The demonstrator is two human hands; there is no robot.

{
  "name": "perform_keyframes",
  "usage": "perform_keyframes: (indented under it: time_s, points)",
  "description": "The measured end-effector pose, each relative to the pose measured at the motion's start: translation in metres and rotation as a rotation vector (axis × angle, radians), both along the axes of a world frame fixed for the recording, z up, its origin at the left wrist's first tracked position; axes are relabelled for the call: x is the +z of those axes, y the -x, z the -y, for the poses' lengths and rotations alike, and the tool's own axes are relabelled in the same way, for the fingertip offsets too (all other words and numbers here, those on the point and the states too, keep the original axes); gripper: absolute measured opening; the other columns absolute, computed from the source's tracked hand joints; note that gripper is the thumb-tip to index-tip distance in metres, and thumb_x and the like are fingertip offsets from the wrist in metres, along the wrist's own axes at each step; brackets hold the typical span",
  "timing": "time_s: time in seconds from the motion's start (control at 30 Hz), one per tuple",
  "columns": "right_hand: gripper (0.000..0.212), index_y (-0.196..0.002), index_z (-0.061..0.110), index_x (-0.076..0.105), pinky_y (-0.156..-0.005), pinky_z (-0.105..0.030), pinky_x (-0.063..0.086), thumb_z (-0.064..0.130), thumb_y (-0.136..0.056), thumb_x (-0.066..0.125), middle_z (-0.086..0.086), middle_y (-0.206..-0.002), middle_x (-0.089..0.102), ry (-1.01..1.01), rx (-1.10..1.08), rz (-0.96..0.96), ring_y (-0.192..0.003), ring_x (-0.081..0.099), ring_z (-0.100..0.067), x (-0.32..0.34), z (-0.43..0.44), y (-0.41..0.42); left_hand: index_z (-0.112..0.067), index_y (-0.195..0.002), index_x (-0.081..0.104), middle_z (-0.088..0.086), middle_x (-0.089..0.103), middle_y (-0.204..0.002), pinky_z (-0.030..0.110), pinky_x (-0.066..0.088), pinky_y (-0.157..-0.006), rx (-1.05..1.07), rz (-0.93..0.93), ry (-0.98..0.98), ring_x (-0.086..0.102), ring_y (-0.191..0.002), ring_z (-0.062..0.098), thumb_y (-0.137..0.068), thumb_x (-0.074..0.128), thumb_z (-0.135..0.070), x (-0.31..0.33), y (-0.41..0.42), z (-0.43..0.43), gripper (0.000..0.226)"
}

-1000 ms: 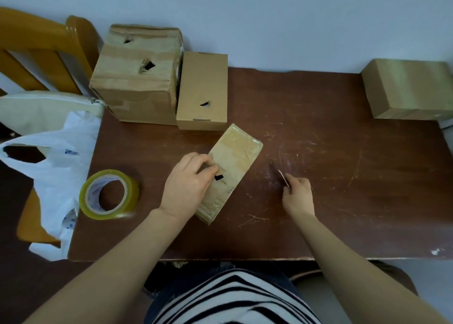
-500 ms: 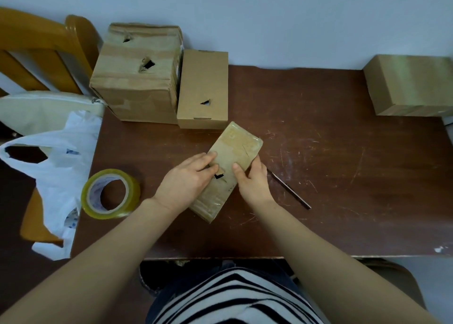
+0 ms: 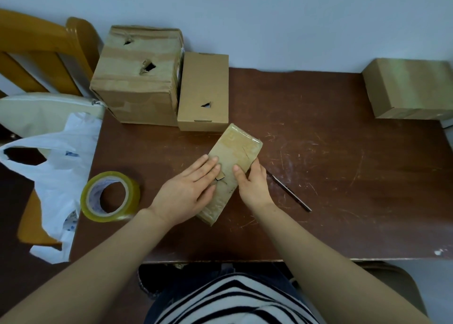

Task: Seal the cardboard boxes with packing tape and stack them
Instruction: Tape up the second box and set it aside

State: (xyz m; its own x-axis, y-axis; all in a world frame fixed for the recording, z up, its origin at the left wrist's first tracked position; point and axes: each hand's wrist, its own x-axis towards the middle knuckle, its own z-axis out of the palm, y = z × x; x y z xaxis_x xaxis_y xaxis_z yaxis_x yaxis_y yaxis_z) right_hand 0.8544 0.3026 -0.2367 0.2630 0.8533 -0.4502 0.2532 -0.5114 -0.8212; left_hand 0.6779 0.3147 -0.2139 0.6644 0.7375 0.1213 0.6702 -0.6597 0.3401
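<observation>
Table lies open rightward past what may be a blade; large box and tape roll crowd the left

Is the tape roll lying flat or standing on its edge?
Lying flat: the tape roll rests on the table, its hole facing up.

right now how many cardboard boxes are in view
4: large box at back left, medium box beside it, small taped box at centre, fourth box at far right.
</observation>
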Motion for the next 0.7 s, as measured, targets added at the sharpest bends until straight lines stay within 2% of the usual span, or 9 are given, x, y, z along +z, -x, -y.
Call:
perform_keyframes:
  time_s: [0.13,0.23,0.37,0.47,0.53,0.63,0.7]
  points:
    - [0.056,-0.147,0.019,0.029,-0.098,-0.026,0.030,0.029,-0.097,0.052,-0.010,-0.144,0.031,-0.006,-0.005,-0.011,-0.128,0.037,-0.019,0.000,0.000,0.002,-0.004,-0.137,0.048,0.011,0.041,-0.146,0.040,0.030,-0.113,-0.030,-0.089,0.025,0.032,-0.139,0.026,-0.098,0.032,-0.028,-0.007,0.002,0.004,0.049]
    - [0.055,-0.147,0.019,0.029,-0.099,-0.026,0.030,0.028,-0.098,0.052,-0.010,-0.144,0.031,-0.007,-0.002,-0.015,-0.125,0.037,-0.017,0.001,0.000,0.002,-0.004,-0.139,0.045,0.011,0.038,-0.148,0.042,0.033,-0.112,-0.024,-0.116,0.041,0.030,-0.140,0.027,-0.098,0.031,-0.029,-0.009,0.002,0.005,0.050]
    - [0.053,-0.146,0.018,0.030,-0.096,-0.023,0.027,0.027,-0.098,0.051,-0.011,-0.144,0.031,-0.022,0.021,-0.013,-0.112,0.031,-0.006,0.002,0.000,0.001,-0.005,-0.138,0.046,0.012,0.040,-0.147,0.043,0.037,-0.109,-0.035,-0.158,0.035,0.033,-0.139,0.028,-0.098,0.031,-0.030,-0.007,0.002,0.003,0.050]
    - [0.052,-0.145,0.018,0.031,-0.096,-0.023,0.027,0.027,-0.098,0.051,-0.011,-0.144,0.032,-0.022,0.026,-0.001,-0.111,0.030,-0.005,0.002,-0.001,0.001,-0.007,-0.139,0.046,0.011,0.039,-0.148,0.044,0.036,-0.109,-0.034,-0.199,0.029,0.032,-0.139,0.028,-0.098,0.028,-0.032,-0.006,0.002,0.004,0.051]
    - [0.052,-0.145,0.020,0.031,-0.097,-0.025,0.028,0.029,-0.098,0.051,-0.010,-0.144,0.031,-0.022,0.026,-0.015,-0.115,0.033,-0.009,0.002,0.000,0.001,-0.008,-0.139,0.045,0.011,0.040,-0.147,0.044,0.034,-0.110,-0.026,-0.242,-0.017,0.035,-0.138,0.027,-0.098,0.028,-0.034,-0.005,0.001,0.005,0.052]
    - [0.058,-0.150,0.019,0.027,-0.107,-0.033,0.026,0.041,-0.098,0.045,-0.011,-0.151,0.026,-0.024,-0.005,0.015,-0.135,0.030,-0.019,0.000,0.002,-0.005,-0.007,-0.142,0.039,0.010,0.038,-0.148,0.040,0.025,-0.115,-0.006,-0.307,-0.044,0.033,-0.138,0.023,-0.098,0.027,-0.040,-0.003,0.000,0.009,0.056]
    - [0.058,-0.151,0.015,0.024,-0.114,-0.039,0.020,0.040,-0.101,0.040,-0.009,-0.155,0.025,-0.024,-0.009,0.248,-0.142,0.022,-0.023,-0.003,0.008,-0.018,-0.008,-0.142,0.039,0.008,0.038,-0.149,0.039,0.020,-0.113,-0.001,-0.349,-0.043,0.032,-0.139,0.023,-0.098,0.025,-0.043,-0.003,0.000,0.011,0.058]
